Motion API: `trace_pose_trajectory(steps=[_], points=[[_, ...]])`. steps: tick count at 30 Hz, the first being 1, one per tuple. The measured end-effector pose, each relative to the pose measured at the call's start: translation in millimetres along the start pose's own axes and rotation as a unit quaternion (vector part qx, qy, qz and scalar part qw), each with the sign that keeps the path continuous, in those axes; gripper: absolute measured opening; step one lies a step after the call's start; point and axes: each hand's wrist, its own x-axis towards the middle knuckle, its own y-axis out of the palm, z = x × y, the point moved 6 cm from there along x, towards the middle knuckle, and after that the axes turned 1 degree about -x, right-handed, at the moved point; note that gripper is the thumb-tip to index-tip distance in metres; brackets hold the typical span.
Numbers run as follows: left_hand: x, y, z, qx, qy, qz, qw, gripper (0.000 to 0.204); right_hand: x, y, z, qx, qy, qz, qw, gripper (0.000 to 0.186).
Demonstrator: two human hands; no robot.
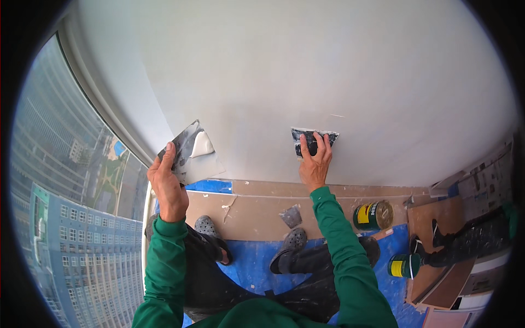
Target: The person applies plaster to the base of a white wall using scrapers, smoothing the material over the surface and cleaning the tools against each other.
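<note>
Green cloth sleeves [169,252] lie bottom-centre, our left hand [170,185] gripping a flat grey plate [191,166] with unspread white paste [202,144], right hand [315,165] clasping a black scraper [310,139], pale wall [306,71] seemingly mostly smooth.

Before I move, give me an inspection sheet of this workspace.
Surface: pale wall, small light mark above the dark scraper.
Job's things: grey plate bearing white paste; the dark scraper, at the wall.
Clutter: loose grey blade on brown floor covering; blue sheeting; two green buckets with yellow labels.
Grips: left grip holds the grey plate; right grip holds the dark scraper.
Cables: nothing seen.
Surroundings: window at left, buildings outside; another person's legs at right.
</note>
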Motion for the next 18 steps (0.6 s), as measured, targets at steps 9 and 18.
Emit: trace_pose_trajectory(steps=[9,18], points=[[2,-5,-4,0.006,-0.042,0.001,0.999,0.025,49,-60,20,0.036,0.036,-0.07,0.996,0.068],[-2,1,0,-0.021,-0.083,0.006,0.996,0.026,-13,-22,-11,0.014,0.049,-0.002,0.999,0.07]])
